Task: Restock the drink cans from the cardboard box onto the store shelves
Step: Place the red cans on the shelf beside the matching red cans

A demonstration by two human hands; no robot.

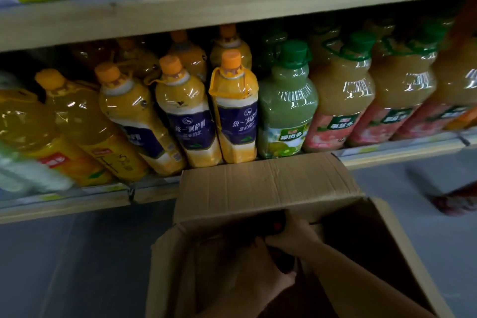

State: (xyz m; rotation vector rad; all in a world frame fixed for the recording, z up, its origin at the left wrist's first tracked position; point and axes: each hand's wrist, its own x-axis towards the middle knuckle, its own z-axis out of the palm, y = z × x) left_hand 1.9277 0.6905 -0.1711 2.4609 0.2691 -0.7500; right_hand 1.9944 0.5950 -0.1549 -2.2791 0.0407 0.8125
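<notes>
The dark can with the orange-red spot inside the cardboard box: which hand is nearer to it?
Right. The right hand wraps the dark can with the orange-red spot at the box's far wall; the left hand sits just below it, nearer the camera.

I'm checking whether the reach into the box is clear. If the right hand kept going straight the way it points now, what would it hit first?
Probably the dark can with an orange spot, right at the right hand fingertips inside the cardboard box. The box interior is dim, so contact is unclear.
</notes>
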